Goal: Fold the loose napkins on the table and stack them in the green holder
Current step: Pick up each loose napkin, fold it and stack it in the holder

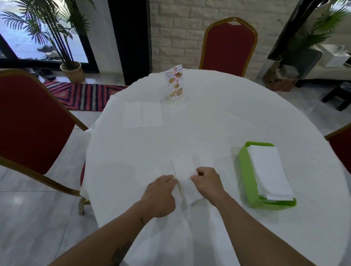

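A folded white napkin lies on the white tablecloth near the table's front. My left hand presses on its left edge with the fingers curled. My right hand pinches its right edge. An unfolded white napkin lies flat at the far left of the table. The green holder sits to the right with a stack of folded napkins inside it.
A standing menu card is at the back of the round table. Red chairs with gold frames stand at the left, the back and the right. A potted palm is on the floor.
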`<control>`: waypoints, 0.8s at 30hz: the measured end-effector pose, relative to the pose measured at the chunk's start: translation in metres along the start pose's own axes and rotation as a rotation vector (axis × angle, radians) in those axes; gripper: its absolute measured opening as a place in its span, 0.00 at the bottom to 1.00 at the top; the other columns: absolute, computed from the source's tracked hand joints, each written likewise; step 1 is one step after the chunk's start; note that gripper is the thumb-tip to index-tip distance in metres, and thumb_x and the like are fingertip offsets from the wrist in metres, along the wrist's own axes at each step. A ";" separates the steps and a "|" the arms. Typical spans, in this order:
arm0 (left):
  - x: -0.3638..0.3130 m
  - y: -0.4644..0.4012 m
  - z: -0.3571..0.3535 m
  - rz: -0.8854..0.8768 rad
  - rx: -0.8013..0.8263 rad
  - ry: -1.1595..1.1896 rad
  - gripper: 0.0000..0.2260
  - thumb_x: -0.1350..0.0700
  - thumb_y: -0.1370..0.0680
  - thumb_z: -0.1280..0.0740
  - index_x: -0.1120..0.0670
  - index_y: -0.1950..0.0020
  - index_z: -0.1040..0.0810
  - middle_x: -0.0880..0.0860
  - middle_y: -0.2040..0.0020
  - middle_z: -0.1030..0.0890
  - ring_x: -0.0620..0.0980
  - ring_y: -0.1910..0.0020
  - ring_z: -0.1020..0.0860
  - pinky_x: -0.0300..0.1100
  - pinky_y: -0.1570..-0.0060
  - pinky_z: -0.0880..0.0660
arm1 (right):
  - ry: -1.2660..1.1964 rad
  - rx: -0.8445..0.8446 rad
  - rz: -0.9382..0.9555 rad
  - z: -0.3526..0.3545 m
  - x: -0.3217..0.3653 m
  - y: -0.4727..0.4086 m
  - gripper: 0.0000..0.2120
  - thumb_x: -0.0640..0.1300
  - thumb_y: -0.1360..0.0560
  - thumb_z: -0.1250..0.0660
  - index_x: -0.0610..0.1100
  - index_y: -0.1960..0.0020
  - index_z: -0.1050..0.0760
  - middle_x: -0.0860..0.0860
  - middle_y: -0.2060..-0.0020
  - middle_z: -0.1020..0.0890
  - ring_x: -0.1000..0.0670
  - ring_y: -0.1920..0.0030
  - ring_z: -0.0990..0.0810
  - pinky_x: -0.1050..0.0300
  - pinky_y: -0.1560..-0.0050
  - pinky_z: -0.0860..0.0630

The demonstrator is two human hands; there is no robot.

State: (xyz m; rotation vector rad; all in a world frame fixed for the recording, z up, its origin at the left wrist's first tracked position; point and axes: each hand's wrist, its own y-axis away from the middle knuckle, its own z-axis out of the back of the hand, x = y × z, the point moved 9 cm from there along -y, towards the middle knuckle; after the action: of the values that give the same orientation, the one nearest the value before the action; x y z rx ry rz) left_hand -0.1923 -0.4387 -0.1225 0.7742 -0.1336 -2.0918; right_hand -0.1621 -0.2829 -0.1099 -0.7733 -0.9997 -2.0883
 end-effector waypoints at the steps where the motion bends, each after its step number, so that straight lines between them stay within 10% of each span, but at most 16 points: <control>1: -0.007 -0.001 0.003 0.011 -0.024 0.052 0.28 0.59 0.26 0.42 0.52 0.25 0.39 0.50 0.23 0.39 0.51 0.25 0.42 0.49 0.26 0.42 | 0.014 -0.009 0.027 0.007 0.002 0.001 0.11 0.38 0.30 0.36 0.44 0.69 0.34 0.50 0.72 0.32 0.51 0.70 0.35 0.57 0.69 0.38; 6: -0.055 -0.013 0.016 -0.006 -0.144 0.241 0.24 0.56 0.29 0.42 0.49 0.33 0.29 0.49 0.33 0.27 0.51 0.35 0.29 0.48 0.36 0.28 | 0.034 -0.067 0.145 0.056 0.012 0.008 0.15 0.38 0.30 0.35 0.43 0.71 0.37 0.50 0.73 0.36 0.52 0.70 0.38 0.55 0.67 0.40; 20: -0.196 -0.040 -0.004 -0.147 -0.170 0.257 0.27 0.58 0.25 0.39 0.52 0.26 0.38 0.50 0.27 0.35 0.48 0.28 0.36 0.37 0.32 0.41 | -0.052 -0.286 -0.075 0.246 -0.078 0.013 0.12 0.37 0.34 0.37 0.36 0.55 0.19 0.41 0.58 0.15 0.42 0.58 0.17 0.46 0.58 0.20; 24: -0.219 -0.043 -0.021 -0.122 -0.138 0.251 0.27 0.58 0.25 0.39 0.52 0.26 0.38 0.51 0.27 0.35 0.49 0.29 0.35 0.41 0.31 0.37 | -0.047 -0.241 -0.079 0.250 -0.090 0.009 0.14 0.36 0.36 0.40 0.33 0.56 0.21 0.38 0.54 0.17 0.47 0.63 0.25 0.54 0.63 0.30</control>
State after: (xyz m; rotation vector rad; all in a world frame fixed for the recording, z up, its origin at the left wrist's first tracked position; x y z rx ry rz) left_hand -0.1178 -0.2399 -0.0505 0.9719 0.1978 -2.0712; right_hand -0.0482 -0.0524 -0.0409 -0.9194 -0.8243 -2.2971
